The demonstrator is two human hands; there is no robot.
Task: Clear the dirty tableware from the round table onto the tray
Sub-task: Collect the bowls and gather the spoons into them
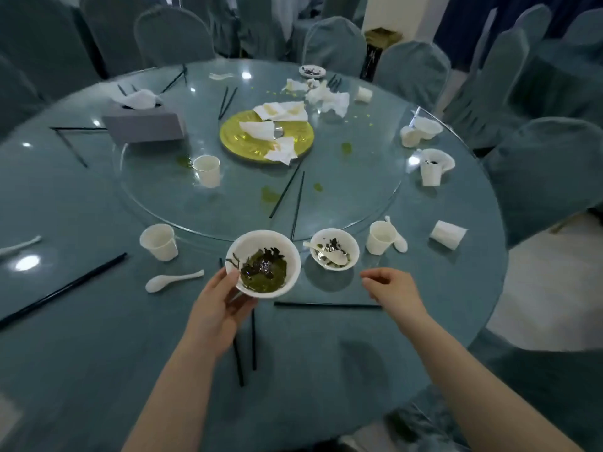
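Above the table edge, the left hand (218, 306) grips a bowl (263, 263) of dark greens; the right hand (393, 288) hovers loose.

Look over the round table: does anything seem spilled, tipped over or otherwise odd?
Yes. A paper cup lies on its side near the right edge. Green splashes spot the glass turntable, and crumpled napkins litter its far side. Black chopsticks lie scattered, not paired.

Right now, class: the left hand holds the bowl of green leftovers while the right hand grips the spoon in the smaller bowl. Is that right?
Not quite. The head view shows the right hand empty, hovering near the smaller bowl; the spoon lies untouched inside. The left hand does hold the bowl of green leftovers.
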